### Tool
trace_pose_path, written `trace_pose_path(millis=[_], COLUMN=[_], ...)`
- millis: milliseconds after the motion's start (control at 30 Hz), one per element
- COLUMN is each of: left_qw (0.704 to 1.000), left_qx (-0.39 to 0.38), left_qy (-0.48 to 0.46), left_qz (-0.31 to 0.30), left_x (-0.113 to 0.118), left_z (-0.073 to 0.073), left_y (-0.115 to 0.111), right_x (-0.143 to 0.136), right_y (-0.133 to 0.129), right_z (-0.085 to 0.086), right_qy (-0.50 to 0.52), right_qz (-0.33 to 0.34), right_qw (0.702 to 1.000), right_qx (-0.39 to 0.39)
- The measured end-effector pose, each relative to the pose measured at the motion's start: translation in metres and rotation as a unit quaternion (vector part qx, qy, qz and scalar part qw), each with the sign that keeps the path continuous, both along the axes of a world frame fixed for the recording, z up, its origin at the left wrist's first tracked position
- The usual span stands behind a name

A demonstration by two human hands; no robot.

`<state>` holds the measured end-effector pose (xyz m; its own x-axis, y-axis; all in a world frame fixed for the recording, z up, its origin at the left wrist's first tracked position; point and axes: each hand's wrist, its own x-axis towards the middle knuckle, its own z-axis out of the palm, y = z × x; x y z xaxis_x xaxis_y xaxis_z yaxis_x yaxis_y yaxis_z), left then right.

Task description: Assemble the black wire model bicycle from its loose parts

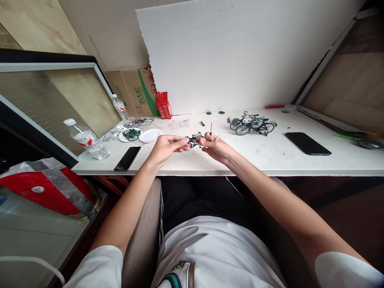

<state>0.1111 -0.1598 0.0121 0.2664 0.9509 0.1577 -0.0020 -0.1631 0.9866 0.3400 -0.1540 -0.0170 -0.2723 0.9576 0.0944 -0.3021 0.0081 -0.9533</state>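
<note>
- Apparently, the step in hand is close two-handed work on a small dark piece (195, 140), and from where I stand it looks like joining or adjusting rather than carrying.
- The left hand (163, 151) has thumb and fingers pinched on one end; the right hand (218, 149) pinches the other end, its remaining fingers curled in.
- The piece sits between the two sets of fingertips, held just over the desk (192, 163) near its front edge; its finer details are too small for me to make out.
- A thin dark rod (211, 127) sticks up by the right fingertips; I cannot tell whether it is a tool or a part, nor how firmly it is held.
- Beyond the grip, to the right, stand the model bikes (255, 125); to the left, green parts (132, 135) lie on a plate (122, 138).
- As I judge it, the next move calls for a steady left pinch, careful lining up and light pressure from the right, since such slim bits could bend, slip or snap.
</note>
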Motion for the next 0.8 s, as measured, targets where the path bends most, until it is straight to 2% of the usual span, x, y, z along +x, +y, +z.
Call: trace_pose_path(millis=[200, 500, 800], left_qw=[1.0, 1.0, 0.998], left_qx=[0.005, -0.001, -0.031], left_qy=[0.009, 0.016, 0.018], left_qz=[0.0, -0.009, -0.05], left_x=[0.0003, -0.0003, -0.0013], left_z=[0.0002, 0.0001, -0.0019], left_y=[0.0005, 0.0, 0.0016], right_x=[-0.0003, 0.0022, 0.0063], right_y=[0.0008, 0.0044, 0.0058], right_z=[-0.0018, -0.009, -0.0074], right_qy=[0.003, 0.032, 0.001], right_qz=[0.001, 0.039, 0.079], right_qw=[1.0, 0.999, 0.997], right_qx=[0.011, 0.0, -0.022])
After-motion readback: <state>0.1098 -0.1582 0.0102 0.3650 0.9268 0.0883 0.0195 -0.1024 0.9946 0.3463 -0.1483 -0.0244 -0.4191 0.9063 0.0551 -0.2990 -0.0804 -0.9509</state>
